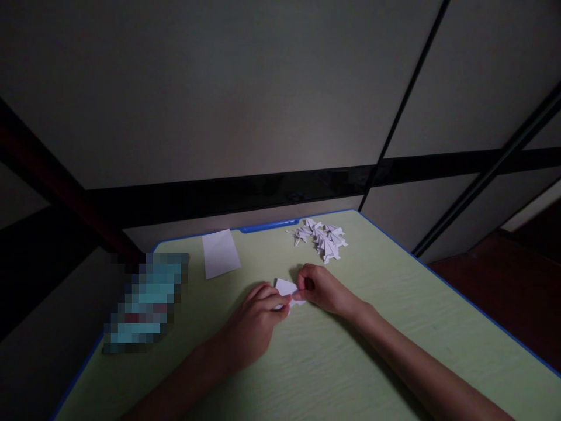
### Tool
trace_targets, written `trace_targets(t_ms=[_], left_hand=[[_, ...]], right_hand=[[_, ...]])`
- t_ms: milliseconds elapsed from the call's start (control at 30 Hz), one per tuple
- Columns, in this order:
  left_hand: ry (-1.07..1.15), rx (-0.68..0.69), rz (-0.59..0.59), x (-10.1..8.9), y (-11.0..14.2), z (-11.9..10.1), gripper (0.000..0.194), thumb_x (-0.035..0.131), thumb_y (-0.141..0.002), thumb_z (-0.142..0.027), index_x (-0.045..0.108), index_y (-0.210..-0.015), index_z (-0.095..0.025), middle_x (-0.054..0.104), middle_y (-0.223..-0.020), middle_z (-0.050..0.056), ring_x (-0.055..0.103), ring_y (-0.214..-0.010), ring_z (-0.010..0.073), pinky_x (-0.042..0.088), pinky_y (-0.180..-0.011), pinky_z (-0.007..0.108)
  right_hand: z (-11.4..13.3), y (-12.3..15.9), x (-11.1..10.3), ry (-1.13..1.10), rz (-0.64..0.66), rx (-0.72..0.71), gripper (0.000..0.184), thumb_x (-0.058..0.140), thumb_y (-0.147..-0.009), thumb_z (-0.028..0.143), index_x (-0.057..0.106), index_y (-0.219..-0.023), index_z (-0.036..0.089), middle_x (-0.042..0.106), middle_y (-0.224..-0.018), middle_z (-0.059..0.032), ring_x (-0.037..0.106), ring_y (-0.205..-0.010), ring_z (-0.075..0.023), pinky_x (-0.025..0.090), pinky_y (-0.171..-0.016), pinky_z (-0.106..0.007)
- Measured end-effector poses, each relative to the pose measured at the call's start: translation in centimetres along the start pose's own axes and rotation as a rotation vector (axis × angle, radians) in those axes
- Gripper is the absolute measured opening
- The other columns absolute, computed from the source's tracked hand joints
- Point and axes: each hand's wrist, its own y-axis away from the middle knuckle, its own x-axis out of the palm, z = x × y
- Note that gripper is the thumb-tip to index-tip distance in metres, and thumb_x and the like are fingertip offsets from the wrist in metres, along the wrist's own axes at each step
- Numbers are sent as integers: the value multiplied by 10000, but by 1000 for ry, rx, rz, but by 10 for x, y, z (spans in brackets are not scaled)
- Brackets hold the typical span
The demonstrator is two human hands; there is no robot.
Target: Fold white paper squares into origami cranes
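— On the green table (pixel 333 362), what takes up the most room?

— Two bare forearms, coming in from the near edge and meeting around the middle. Beyond them, by the far edge, lies a flat white sheet (pixel 220 252), and to its right a heap of folded paper shapes (pixel 322 238). A blurred blue packet (pixel 146 301) sits at the left edge.

— And between the hands?

— A small folded paper piece (pixel 286 288), resting low on the table. The left hand (pixel 256 318) pinches its near left part, fingers closed on it. The right hand (pixel 322 289) grips its right edge, thumb and fingertips pressed together on the paper.

— Which way does it lie?

— Its longer side seems to run left to right, from one hand to the other, with a corner poking up past the fingertips toward the far edge. Both hands touch it; neither is nearer.

— The heap?

— Well apart, beyond the right hand.
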Motion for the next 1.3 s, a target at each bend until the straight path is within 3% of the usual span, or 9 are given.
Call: trace_targets(t_ms=[200, 400, 633, 833, 933, 1033, 1133, 1300], left_hand=[[84, -33, 0, 1, 6, 4, 399, 391, -723, 3, 557, -1026, -195, 585, -1033, 33, 434, -914, 175, 381, -806, 332], [78, -69, -7, -2, 1, 0, 337, 396, -730, -15, 616, -906, -200, 607, -974, 23, 444, -901, 177, 360, -833, 357], [171, -84, 5, 2, 10, 4, 491, 374, -656, 52, 563, -1024, -214, 499, -1158, 31, 390, -1055, 172, 325, -909, 350], [291, -224, -138, 4, 9, 8, 488, 374, -611, 64, 609, -927, -224, 396, -1232, 37, 348, -1128, 185, 283, -950, 362], [387, -363, -250, 6, 6, 12, 485, 390, -586, 58, 573, -963, -186, 460, -1143, 69, 422, -1055, 180, 340, -901, 343], [432, -431, -282, 6, 2, 14, 442, 406, -574, 46, 567, -924, -172, 538, -954, 49, 508, -851, 150, 422, -755, 294], [389, -481, -313, 6, 1, 13, 350, 450, -588, 10, 554, -876, -159, 542, -820, 19, 495, -701, 125, 424, -647, 256], [234, -507, -325, 8, 4, 10, 125, 565, -588, -102, 502, -673, -167, 499, -706, -16, 477, -681, 135, 396, -626, 253]], right_hand=[[3, 2, -2, -76, 32, 25, 183, 655, -589, 192, 486, -575, 125, 421, -526, 51, 356, -474, -63, 273, -421, -161], [1, -2, 3, -6, 22, 36, 246, 702, -517, 172, 461, -531, 130, 402, -500, 63, 338, -464, -61, 242, -412, -164], [2, 4, 2, 4, -17, -51, 355, 688, -566, 262, 499, -834, 125, 422, -638, 35, 392, -543, -86, 316, -471, -182], [9, 6, 8, 95, -65, -50, 214, 670, -590, 217, 530, -730, 135, 430, -670, 12, 395, -561, -96, 311, -479, -191], [11, 7, 9, 81, -68, -27, 215, 676, -573, 177, 514, -710, 139, 437, -667, 17, 393, -553, -91, 303, -472, -185], [11, 7, 9, 55, -69, -6, 217, 668, -564, 131, 490, -687, 145, 437, -637, 32, 389, -539, -85, 295, -467, -178], [11, 7, 9, 35, -50, 10, 223, 656, -579, 137, 463, -689, 153, 436, -600, 45, 383, -519, -80, 283, -455, -174], [17, 13, 12, 142, -7, -21, 224, 627, -636, 219, 435, -743, 174, 431, -553, 59, 381, -490, -88, 265, -438, -182]])
